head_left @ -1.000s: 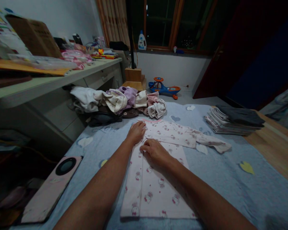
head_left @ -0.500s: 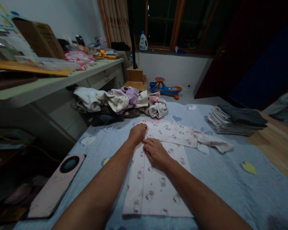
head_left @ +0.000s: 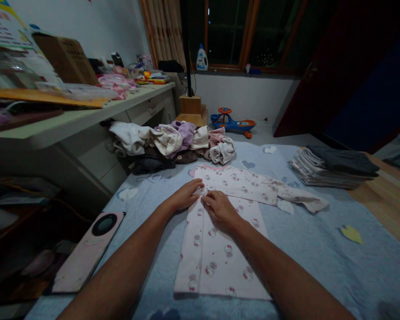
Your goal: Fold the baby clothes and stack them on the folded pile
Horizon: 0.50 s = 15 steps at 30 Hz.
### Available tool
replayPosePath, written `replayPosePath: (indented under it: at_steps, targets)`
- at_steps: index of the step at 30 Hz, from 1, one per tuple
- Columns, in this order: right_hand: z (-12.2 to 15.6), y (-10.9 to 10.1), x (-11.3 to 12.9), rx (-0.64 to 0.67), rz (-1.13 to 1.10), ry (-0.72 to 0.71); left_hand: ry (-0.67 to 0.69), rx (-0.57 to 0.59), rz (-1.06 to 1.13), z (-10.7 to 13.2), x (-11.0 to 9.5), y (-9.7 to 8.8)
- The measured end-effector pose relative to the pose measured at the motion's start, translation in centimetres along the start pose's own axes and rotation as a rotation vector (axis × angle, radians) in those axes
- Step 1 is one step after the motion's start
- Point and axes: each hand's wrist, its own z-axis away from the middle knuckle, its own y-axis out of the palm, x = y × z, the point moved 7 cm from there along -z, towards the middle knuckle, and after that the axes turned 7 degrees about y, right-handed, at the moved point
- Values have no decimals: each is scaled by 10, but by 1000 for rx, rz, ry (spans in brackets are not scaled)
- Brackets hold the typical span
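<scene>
My left hand point(head_left: 184, 196) lies palm down with the fingers loosely open, tips at the edge of the white baby top with pink cat print point(head_left: 216, 262). No clear hold. My right hand point(head_left: 222, 210) rests on the top's front opening, fingers lightly curled; can't tell if they're pinching cloth. The top lies flat on the blue bedsheet point(head_left: 320, 253), right in front of me, with one sleeve point(head_left: 302, 200) stretched out to the right. Past the collar is a pile of crumpled clothes point(head_left: 170, 144). A folded stack of clothes point(head_left: 330, 171) sits further right.
</scene>
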Motion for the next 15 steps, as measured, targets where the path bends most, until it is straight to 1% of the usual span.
replayPosePath:
  at_steps: [4,8,15]
  targets:
    - [-1,0,1,10,28,19,-31,-36,55,1,-7,-1]
    - [-1,-1,1,12,33,30,-33,-2,11,0,-12,-1]
    - [-3,-1,2,39,84,79,-30,34,-13,1,-7,3]
